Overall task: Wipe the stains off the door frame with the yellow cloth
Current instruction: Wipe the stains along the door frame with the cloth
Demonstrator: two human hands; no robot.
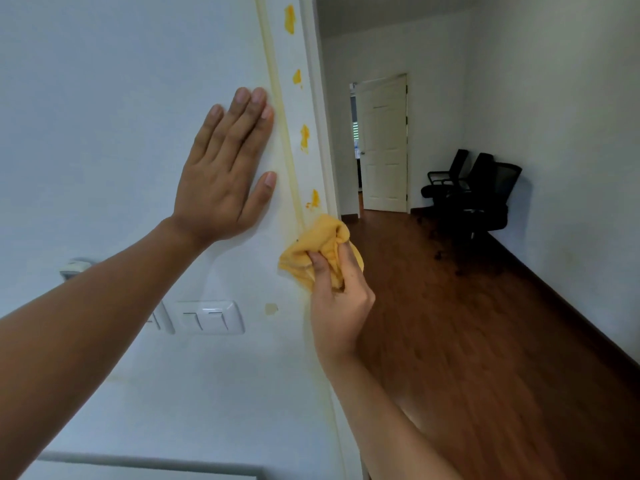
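Note:
The white door frame (311, 98) runs up the middle of the view. Several orange-yellow stains mark it, one at the top (289, 19), one lower (304, 137) and the lowest (314, 199) just above the cloth. My right hand (337, 299) grips the bunched yellow cloth (320, 249) and holds it against the frame below the lowest stain. My left hand (227, 168) lies flat on the white wall, fingers straight, left of the frame.
A white light switch plate (207, 317) sits on the wall below my left hand, with a small pale mark (271, 308) beside it. Through the doorway lie a brown wooden floor (467, 341), black office chairs (474, 192) by the right wall and a cream door (384, 143).

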